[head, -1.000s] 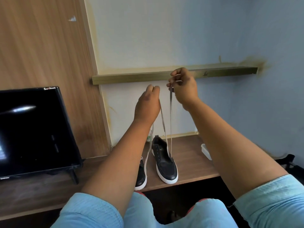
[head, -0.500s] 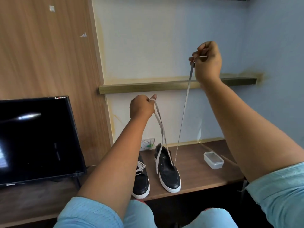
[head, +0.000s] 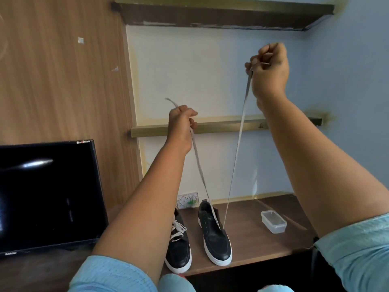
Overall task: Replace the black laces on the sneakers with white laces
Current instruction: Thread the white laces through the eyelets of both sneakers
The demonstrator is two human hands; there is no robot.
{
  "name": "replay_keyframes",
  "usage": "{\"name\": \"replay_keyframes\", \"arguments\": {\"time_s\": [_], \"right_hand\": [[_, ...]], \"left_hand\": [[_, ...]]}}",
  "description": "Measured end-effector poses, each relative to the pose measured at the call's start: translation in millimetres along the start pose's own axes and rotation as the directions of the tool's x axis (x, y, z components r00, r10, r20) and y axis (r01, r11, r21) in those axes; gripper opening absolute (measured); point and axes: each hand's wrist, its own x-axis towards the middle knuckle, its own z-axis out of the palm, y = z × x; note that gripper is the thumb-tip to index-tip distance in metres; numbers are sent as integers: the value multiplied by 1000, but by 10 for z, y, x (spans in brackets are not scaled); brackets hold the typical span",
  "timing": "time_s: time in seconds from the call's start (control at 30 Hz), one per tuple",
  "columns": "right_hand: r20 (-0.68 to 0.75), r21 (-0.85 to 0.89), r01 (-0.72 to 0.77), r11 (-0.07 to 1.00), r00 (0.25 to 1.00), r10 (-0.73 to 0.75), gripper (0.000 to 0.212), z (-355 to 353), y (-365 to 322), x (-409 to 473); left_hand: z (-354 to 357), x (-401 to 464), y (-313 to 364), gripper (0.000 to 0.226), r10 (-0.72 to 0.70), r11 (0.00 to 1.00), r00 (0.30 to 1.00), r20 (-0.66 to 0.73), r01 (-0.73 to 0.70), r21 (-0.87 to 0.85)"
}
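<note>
White lace (head: 237, 148) stretches taut from right sneaker (head: 214, 232), both hands' fingers (head: 255, 60) clamping its ends.

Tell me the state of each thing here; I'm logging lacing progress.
Left black sneaker: laced white, on desk.
Right black sneaker: lace through bottom eyelets only.
White flat lace: both ends pulled up taut.
Left hand: grips one end.
Right hand: grips other.
Clear plastic tub: lidded.
Black monitor: off.

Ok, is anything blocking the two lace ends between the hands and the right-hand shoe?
Nothing visible. Both strands of the white lace run free through the air from the left hand and right hand down to the shoe.
</note>
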Motion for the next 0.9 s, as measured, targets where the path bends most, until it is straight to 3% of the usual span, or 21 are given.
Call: {"name": "replay_keyframes", "arguments": {"time_s": [0.13,0.2,0.27,0.33,0.43,0.53,0.63,0.8,0.9], "right_hand": [[127,-31,-78,996,989,81,37,80,11,-158],[145,-38,-116,992,982,121,34,103,-13,-212],[155,-41,-141,989,977,146,33,130,-63,-250],[166,-56,-147,988,974,154,31,147,-131,-283],[193,-107,-149,983,967,167,29,135,-231,-313],[218,-191,-149,970,957,190,27,96,-315,-333],[217,-250,-135,959,957,191,26,55,-386,-358],[218,-235,-164,958,952,217,26,0,-459,-396],[240,-208,-195,959,940,243,26,-13,-480,-419]], "left_hand": [[110,-11,185,53,96,958,994,55,-108,266],[170,-45,262,50,149,898,982,113,-182,400],[217,-58,323,31,204,837,966,158,-255,483],[248,-46,367,15,209,835,961,181,-272,479],[275,-80,428,24,194,831,958,211,-275,483],[269,-147,455,40,244,747,935,258,-351,565],[234,-187,496,40,287,741,915,282,-399,540],[198,-235,576,55,154,774,914,376,-348,529],[227,-283,590,50,141,767,911,387,-348,539]]}}
